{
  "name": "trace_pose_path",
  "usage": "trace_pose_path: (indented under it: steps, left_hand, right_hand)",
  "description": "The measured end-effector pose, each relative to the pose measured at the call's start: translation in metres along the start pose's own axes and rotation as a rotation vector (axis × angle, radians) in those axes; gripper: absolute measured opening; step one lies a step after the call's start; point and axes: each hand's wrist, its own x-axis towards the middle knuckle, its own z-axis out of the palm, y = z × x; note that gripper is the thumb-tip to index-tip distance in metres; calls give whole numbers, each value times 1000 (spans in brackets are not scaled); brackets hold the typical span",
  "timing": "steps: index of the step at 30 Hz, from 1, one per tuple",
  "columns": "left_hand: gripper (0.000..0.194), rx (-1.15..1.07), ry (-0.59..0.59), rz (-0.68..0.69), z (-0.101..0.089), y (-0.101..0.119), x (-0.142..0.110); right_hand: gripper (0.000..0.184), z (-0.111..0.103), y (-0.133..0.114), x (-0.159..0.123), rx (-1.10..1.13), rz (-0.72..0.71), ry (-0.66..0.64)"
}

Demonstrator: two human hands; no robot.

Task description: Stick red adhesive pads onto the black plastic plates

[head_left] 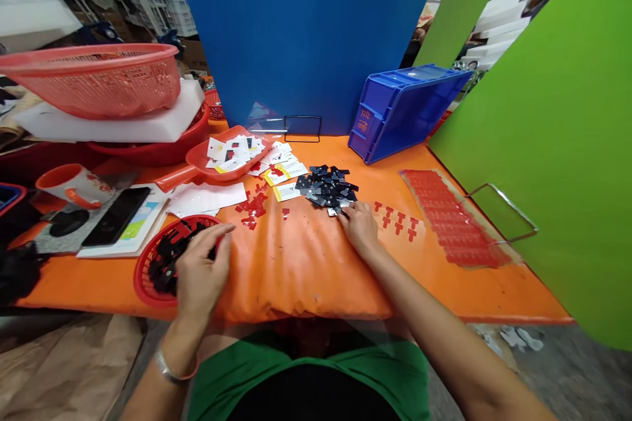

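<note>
My right hand (360,227) is at the near right edge of a pile of small flat black pieces (323,185). Its fingertips are closed together at a black piece, largely hidden beneath them. My left hand (203,270) hovers at the right side of a round red basket (143,276) holding more black pieces (165,263). Its fingers are stretched out with the thumb apart, and nothing shows in them. Between the hands lie a loose heap of red T-shaped stickers (253,207) and one single red sticker (286,213). Several more red stickers (399,218) stand in two rows right of my right hand.
On the right lies a sheet of red stickers (451,220). A blue bin (395,115) stands behind. A red scoop (197,161) with paper cards, a phone (116,217), a mug (74,185) and stacked red baskets (113,85) occupy the left. A metal handle (513,210) juts from the green panel.
</note>
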Motion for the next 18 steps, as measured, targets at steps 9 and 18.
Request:
trace_pose_path:
  steps: [9,18]
  left_hand:
    - [18,-356,-390,-121,63,30,-27]
    - [42,-1097,-971,-950,90,43,-26]
  right_hand:
    - [25,-22,-19,-32,267,-79,40]
    - [21,-49,-41,-65,723,-250,-316]
